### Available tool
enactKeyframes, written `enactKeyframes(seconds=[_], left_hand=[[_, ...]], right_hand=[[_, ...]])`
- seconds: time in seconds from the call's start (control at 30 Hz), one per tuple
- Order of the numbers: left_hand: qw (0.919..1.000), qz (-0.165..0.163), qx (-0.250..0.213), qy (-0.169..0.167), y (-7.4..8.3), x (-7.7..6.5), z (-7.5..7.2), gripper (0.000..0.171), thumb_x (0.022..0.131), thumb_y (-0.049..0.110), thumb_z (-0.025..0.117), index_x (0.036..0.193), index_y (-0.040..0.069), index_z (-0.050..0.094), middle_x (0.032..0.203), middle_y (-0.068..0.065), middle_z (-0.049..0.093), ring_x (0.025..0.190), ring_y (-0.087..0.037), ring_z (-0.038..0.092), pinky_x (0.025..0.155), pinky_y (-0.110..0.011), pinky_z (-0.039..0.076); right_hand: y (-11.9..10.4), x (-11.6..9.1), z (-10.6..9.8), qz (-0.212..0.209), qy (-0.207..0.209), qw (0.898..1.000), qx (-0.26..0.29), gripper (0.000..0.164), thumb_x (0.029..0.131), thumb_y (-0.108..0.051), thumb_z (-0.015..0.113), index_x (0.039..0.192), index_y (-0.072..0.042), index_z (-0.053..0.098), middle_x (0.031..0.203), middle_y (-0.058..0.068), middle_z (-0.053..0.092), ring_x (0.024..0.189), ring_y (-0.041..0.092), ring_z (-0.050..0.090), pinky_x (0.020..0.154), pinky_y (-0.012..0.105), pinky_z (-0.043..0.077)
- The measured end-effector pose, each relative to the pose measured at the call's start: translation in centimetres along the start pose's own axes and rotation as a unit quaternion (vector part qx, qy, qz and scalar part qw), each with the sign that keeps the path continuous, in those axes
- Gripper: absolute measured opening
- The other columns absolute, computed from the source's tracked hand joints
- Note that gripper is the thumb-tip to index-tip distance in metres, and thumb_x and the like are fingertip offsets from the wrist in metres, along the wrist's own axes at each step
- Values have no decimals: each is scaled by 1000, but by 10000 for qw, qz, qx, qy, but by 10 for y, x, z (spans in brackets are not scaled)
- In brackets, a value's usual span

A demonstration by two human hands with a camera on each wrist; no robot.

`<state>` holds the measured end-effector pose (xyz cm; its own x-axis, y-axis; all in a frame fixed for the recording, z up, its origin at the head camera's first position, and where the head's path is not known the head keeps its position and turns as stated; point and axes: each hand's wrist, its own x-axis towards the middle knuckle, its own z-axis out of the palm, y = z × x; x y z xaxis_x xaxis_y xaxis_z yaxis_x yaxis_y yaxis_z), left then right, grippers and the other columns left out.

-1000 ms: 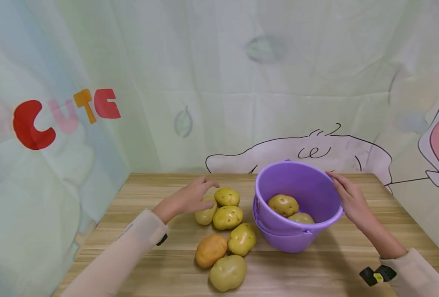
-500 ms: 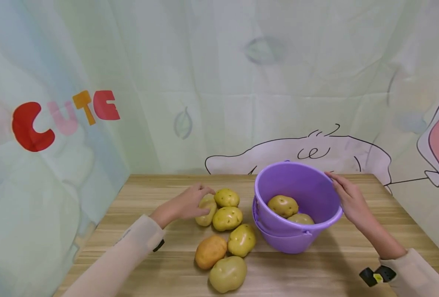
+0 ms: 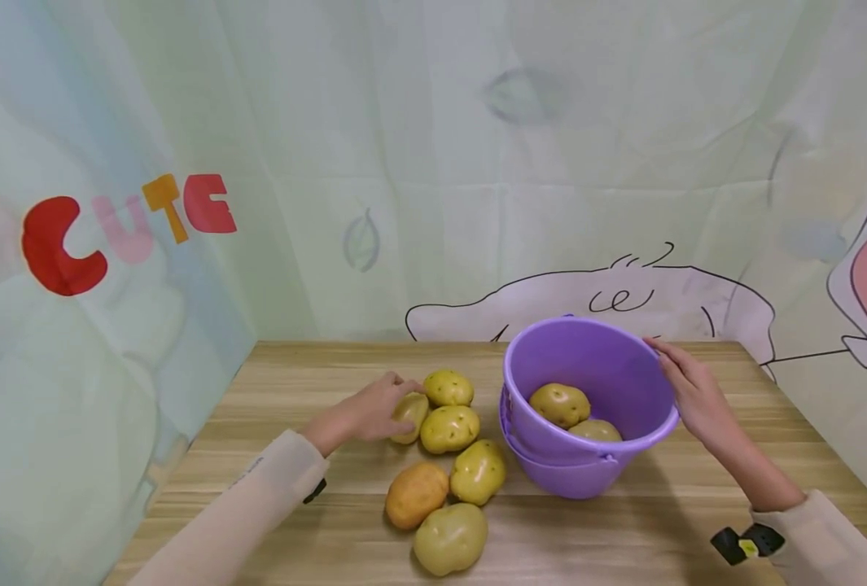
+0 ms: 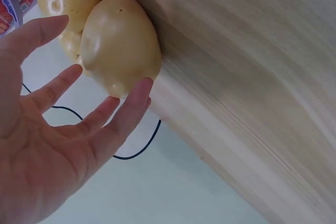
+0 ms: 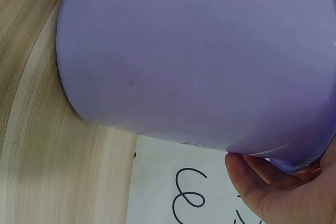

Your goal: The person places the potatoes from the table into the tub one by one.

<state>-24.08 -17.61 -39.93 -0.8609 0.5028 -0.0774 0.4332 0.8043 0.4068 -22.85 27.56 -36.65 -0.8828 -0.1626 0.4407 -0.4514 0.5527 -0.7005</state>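
In the head view my left hand (image 3: 370, 408) reaches a pale potato (image 3: 409, 417) at the left of a loose group. Its thumb and fingers are spread around that potato; in the left wrist view the fingertips lie close against the potato (image 4: 121, 43), and contact is hard to tell. Two yellow potatoes (image 3: 448, 388) sit right beside it. My right hand (image 3: 697, 399) holds the rim of a purple bucket (image 3: 572, 476) at its right side; the right wrist view shows its fingertips on the outer wall. Two potatoes (image 3: 559, 405) lie inside the bucket.
Nearer on the wooden table (image 3: 316, 537) lie an orange-brown potato (image 3: 417, 495), a yellow potato (image 3: 479, 472) and a larger pale potato (image 3: 451, 539). The bucket's handle (image 3: 502, 419) hangs at its left side. A printed curtain (image 3: 433, 163) stands behind the table.
My left hand has come down from above the potatoes, its thumb and fingers now around the leftmost pale one. The right hand and the bucket have stayed in place.
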Motion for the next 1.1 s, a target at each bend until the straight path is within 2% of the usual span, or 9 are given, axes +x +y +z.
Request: enactKeyframes(seconds=[0.33,0.57,1.1], left_hand=[[9994,-315,-162,-62,-2,0,8,58,91,23,75,142,9,52,132,-22,44,117,-35,53,99,-52,44],[9992,-248,-310,-44,-3,-2,7,61,89,23,77,142,7,51,132,-22,43,117,-36,52,99,-54,43],[9992,-157,-371,42,-11,0,10,63,85,22,81,138,12,51,131,-22,43,113,-34,54,97,-54,45]], right_hand=[[0,0,0,-45,48,10000,-10,38,108,-9,37,136,13,50,133,33,53,108,-16,40,85,3,33],[0,0,0,-66,38,10000,61,38,108,-9,36,136,14,49,133,33,53,108,-16,41,85,3,34],[1,0,1,-53,51,10000,55,38,108,-9,36,137,14,49,132,33,54,107,-15,42,84,4,35]])
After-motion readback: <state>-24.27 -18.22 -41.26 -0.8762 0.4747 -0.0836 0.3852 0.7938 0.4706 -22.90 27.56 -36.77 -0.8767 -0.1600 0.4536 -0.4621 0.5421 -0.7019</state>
